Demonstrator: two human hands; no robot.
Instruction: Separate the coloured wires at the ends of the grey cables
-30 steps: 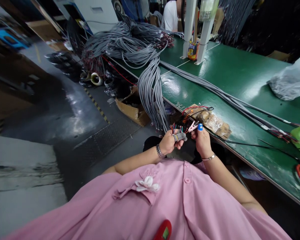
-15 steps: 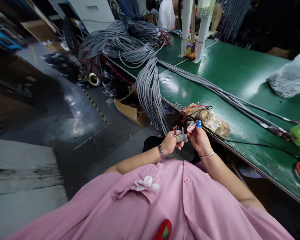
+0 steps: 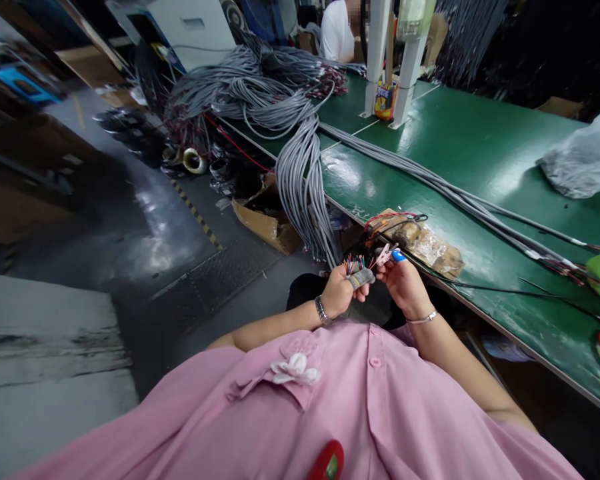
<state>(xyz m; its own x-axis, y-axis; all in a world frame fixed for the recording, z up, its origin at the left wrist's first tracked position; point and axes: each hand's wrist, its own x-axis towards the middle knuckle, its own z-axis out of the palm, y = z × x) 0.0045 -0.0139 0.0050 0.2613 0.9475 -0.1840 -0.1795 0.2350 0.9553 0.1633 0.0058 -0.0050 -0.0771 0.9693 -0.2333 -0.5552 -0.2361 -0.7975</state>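
Compared with a second ago, the right hand (image 3: 406,288) has tipped its blue thumb cap (image 3: 398,255) toward the left hand (image 3: 338,293), both just off the near edge of the desk (image 3: 505,147). Through the head view I see the left fingers pinching coloured wire ends (image 3: 351,265) under a grey thumb cover (image 3: 362,277), the right fingers apparently pinching a pink clip (image 3: 384,255). I judge single strands are being worked, which calls for a steady left pinch and small, precise right-hand motion.

Cable workshop, green workbench (image 3: 470,140), heaped grey cables (image 3: 250,87)
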